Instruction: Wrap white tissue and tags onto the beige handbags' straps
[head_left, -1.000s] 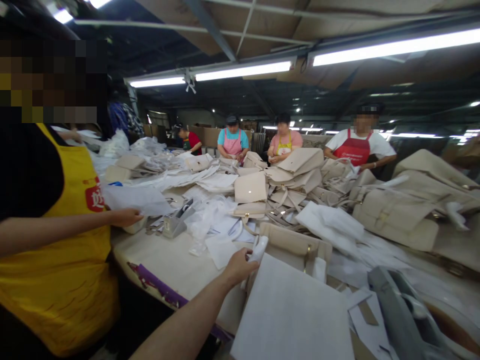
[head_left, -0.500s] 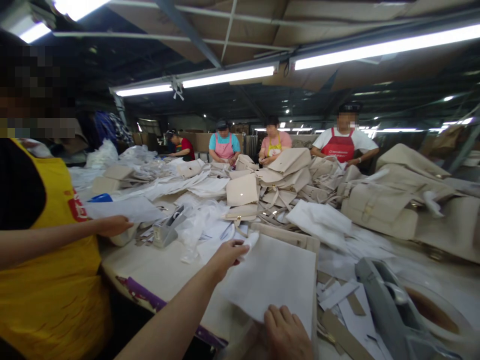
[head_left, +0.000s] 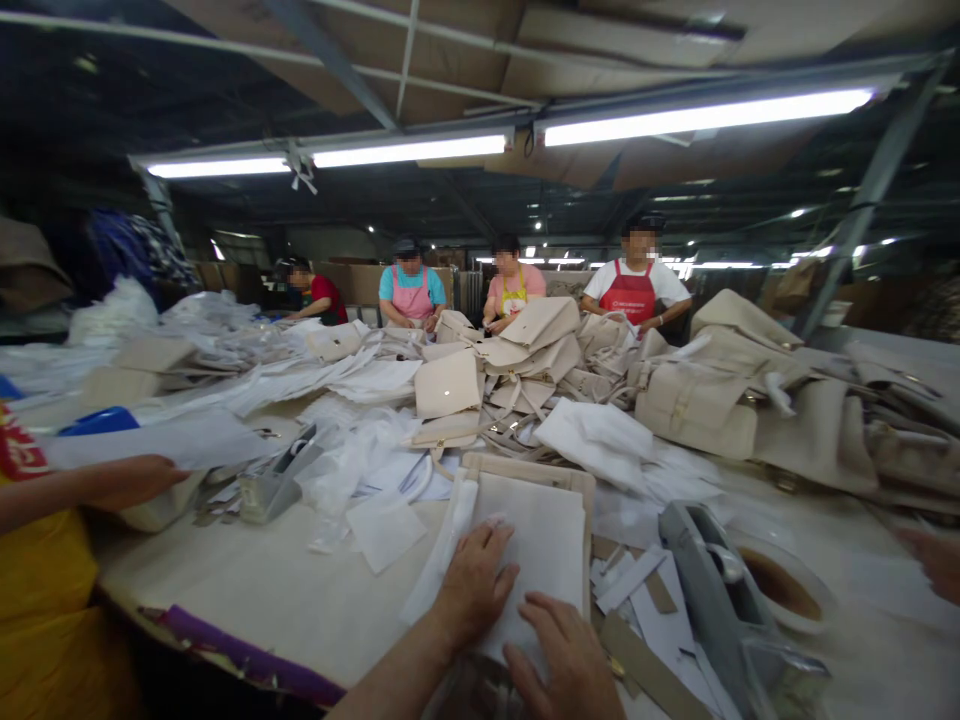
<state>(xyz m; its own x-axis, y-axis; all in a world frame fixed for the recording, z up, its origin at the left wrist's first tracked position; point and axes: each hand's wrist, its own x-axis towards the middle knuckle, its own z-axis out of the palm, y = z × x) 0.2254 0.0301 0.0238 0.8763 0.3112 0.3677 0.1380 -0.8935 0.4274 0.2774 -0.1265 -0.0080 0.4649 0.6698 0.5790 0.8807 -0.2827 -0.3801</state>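
Note:
A beige handbag (head_left: pixel 589 485) lies in front of me with a white sheet (head_left: pixel 544 520) spread over it. My left hand (head_left: pixel 476 582) rests on the sheet, its fingers stretched out. Lower and to the right, my right hand (head_left: pixel 566 660) touches the sheet near its bottom edge with spread fingers. Thin white wrapping (head_left: pixel 442 555) bunches along the bag's left side. A small white square (head_left: pixel 386 530) lies on the table left of it.
Grey tape dispensers stand to the right (head_left: pixel 709 570) and left (head_left: pixel 277 475), with paper and card scraps (head_left: pixel 652 600) beside the right one. Handbags (head_left: pixel 532 330) pile up behind. A co-worker's hand (head_left: pixel 135 482) holds white paper at left; another hand (head_left: pixel 934 560) shows at far right.
My left hand has moved down from the sheet's upper left corner onto its face. The sheet now lies flatter, and a small white square shows on the table. The view has turned right.

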